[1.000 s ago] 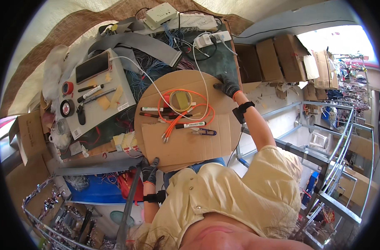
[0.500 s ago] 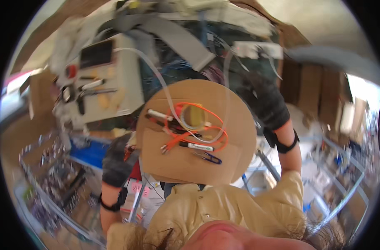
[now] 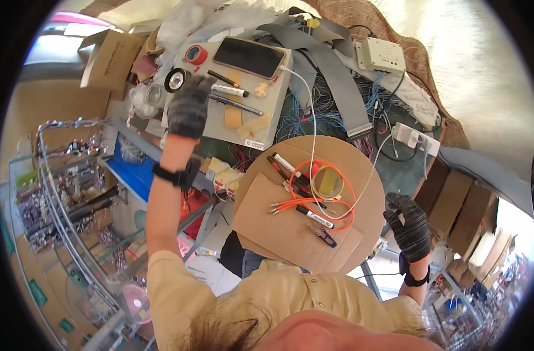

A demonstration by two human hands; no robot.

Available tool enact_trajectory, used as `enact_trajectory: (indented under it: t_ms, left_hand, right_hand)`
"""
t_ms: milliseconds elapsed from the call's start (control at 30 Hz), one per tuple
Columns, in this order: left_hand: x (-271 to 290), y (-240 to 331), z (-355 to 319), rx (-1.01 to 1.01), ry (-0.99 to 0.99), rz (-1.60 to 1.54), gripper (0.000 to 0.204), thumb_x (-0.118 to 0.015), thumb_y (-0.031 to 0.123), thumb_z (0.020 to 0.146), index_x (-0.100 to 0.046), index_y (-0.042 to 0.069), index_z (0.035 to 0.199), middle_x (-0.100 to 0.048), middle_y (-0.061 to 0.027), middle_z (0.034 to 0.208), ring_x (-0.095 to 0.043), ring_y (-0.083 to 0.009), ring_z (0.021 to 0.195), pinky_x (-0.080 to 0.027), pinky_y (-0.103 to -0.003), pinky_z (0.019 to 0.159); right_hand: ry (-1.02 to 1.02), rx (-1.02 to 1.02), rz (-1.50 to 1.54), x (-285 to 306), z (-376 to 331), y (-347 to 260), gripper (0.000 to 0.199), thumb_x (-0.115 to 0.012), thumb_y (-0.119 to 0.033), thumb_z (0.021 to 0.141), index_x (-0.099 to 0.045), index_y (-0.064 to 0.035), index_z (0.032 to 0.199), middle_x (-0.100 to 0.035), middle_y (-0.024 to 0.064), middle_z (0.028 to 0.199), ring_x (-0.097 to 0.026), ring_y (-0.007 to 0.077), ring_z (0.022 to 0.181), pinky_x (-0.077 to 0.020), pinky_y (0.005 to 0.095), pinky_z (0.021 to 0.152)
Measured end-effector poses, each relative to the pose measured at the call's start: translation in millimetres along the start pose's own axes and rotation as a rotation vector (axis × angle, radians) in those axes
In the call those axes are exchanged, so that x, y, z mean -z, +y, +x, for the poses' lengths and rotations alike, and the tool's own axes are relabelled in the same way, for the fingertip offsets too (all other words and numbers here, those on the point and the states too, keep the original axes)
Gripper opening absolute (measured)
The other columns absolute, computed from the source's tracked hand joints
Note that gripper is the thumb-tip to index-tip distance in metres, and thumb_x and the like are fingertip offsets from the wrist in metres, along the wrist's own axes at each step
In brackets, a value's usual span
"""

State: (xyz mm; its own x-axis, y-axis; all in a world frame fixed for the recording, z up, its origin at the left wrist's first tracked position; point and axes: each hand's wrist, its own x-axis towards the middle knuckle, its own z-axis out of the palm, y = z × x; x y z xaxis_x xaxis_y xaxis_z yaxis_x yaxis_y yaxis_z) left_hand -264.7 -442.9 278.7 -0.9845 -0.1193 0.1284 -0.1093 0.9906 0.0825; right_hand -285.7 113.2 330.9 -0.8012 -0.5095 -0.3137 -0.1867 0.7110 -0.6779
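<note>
My left hand (image 3: pixel 188 110), in a black glove, is over the left end of a pale box-shaped surface (image 3: pixel 258 126). Its fingertips are hidden from above, beside a slim grey rod-shaped tool (image 3: pixel 236 104), whose handle end is covered by the hand. A white marker (image 3: pixel 230 90), a black pen (image 3: pixel 222 79), a black-and-white tape roll (image 3: pixel 175 80) and a red tape roll (image 3: pixel 196 55) lie close by. My right hand (image 3: pixel 408 227), gloved too, hovers right of a round cardboard sheet (image 3: pixel 255 234), fingers loosely bent and apart, holding nothing.
On the cardboard lie an orange cable (image 3: pixel 353 193), a clear tape roll (image 3: pixel 328 182), another marker (image 3: pixel 315 216) and blue thread snips (image 3: pixel 322 236). A phone (image 3: pixel 249 57) trails a white cable. Behind are grey ribbon cables (image 3: pixel 331 64), tangled blue wires and a power strip (image 3: pixel 416 139).
My left hand has moved up and forward from beside the cardboard onto the pale surface. My right hand has drawn back toward me from the far right. The view has swung left.
</note>
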Motion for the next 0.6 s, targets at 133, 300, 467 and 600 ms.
enact_trajectory:
  t_ms: [133,300,467,600]
  left_hand:
    - [-33.8,-59.9,47.5,-0.153,-0.08,0.118,0.029,-0.052,0.013,0.096,-0.068,0.012,0.12,-0.067,-0.0156,0.125,-0.063,-0.0315,0.12,-0.05,-0.041,0.102]
    - [-51.5,-65.0,74.6,-0.425,-0.122,0.206,0.023,-0.061,0.015,0.091,-0.069,0.014,0.113,-0.07,-0.0117,0.12,-0.064,-0.0282,0.12,-0.05,-0.044,0.101]
    - [-46.4,-59.8,85.7,-0.462,-0.302,0.289,0.035,-0.049,0.009,0.097,-0.065,0.013,0.128,-0.065,-0.0121,0.133,-0.061,-0.027,0.126,-0.049,-0.041,0.106]
    - [-46.0,-101.4,75.1,-0.473,-0.18,0.164,0.034,-0.05,0.009,0.097,-0.065,0.014,0.127,-0.065,-0.0122,0.133,-0.061,-0.0278,0.125,-0.05,-0.039,0.103]
  right_hand:
    - [0.082,0.046,-0.037,-2.5,-13.5,-60.2,0.041,-0.077,-0.007,0.085,-0.067,-0.004,0.125,-0.071,0.0142,0.112,-0.069,0.0261,0.096,-0.0544,0.0351,0.086]
    - [0.145,-0.06,0.004,-34.6,-50.2,-96.9,0.041,-0.078,-0.006,0.084,-0.067,-0.0031,0.124,-0.072,0.0136,0.111,-0.069,0.025,0.094,-0.0542,0.0354,0.083]
    - [0.21,-0.122,0.012,-64.7,-76.0,-121.3,0.041,-0.077,-0.006,0.085,-0.067,-0.0027,0.124,-0.072,0.0146,0.108,-0.069,0.0256,0.093,-0.0544,0.0352,0.083]
    - [0.223,-0.167,0.006,-74.2,-85.5,-136.9,0.04,-0.077,-0.006,0.085,-0.068,-0.0026,0.123,-0.072,0.0152,0.107,-0.069,0.0258,0.094,-0.0543,0.0355,0.084]
